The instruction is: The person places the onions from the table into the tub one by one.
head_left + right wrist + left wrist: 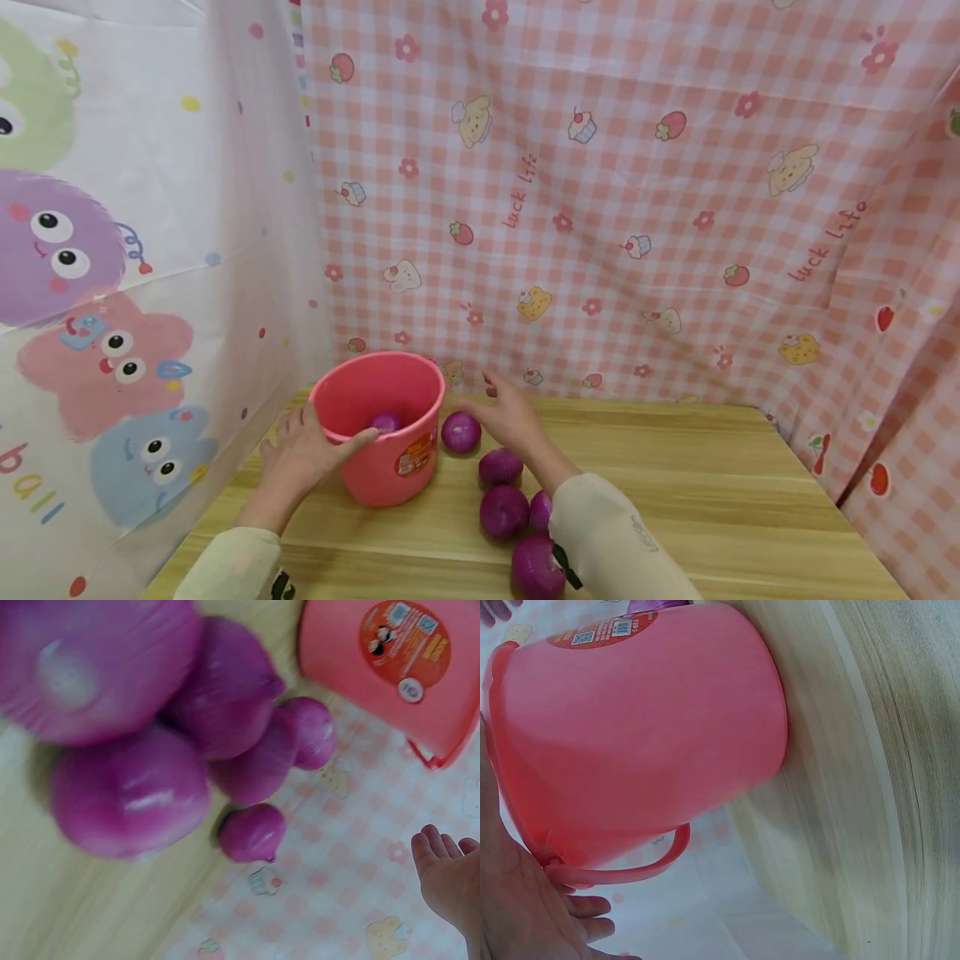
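Observation:
A pink plastic bucket (386, 483) stands upright on the left of the wooden table, with a red onion (386, 423) visible inside. My left hand (300, 454) rests on its near-left rim, thumb stretched along the front edge. The left wrist view shows the palm against the rim and loose fingers beside the bucket's handle (630, 876). Between the bucket and my right hand (513, 417) lies another red onion (461, 432). The right hand hovers with fingers extended and holds nothing; its thumb points left above that onion.
Several more red onions (504, 512) lie in a loose row towards the near edge, partly under the right forearm. Bare wooden tabletop (712, 492) extends to the right. A pink checked cloth (600, 183) hangs behind, and a white cartoon-print cloth (247, 208) hangs on the left.

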{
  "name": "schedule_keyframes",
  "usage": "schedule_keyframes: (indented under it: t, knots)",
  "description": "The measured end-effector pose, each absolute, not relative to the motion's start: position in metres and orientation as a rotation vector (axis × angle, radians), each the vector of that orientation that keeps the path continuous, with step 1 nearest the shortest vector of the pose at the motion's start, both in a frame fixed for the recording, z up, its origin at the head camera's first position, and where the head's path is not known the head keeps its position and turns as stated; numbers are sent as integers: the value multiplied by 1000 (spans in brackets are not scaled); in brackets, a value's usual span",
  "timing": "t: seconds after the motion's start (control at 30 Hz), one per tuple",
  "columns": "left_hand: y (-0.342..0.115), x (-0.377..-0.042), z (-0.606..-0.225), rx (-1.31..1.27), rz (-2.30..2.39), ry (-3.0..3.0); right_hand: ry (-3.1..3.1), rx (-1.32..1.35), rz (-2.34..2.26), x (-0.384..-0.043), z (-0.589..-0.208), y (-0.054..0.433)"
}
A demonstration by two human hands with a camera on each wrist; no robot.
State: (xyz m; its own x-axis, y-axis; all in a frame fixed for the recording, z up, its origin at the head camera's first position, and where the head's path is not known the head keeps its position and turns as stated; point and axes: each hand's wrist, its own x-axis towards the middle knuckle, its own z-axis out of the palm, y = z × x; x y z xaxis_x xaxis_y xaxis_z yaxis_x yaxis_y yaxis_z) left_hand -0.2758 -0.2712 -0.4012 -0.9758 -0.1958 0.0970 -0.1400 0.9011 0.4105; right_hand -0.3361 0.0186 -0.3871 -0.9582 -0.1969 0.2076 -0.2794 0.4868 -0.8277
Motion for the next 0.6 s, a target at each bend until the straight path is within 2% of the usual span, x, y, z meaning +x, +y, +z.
schedule_keyframes:
  t: [0.17, 0.6]
  knots:
    - [-272, -275, -400, 263, -623, -2928, -2583, 448, 1536, -343, -403, 43]
    - [-272, -275, -401, 263, -622, -2924, -2628, 301, 1491, -339, -433, 100]
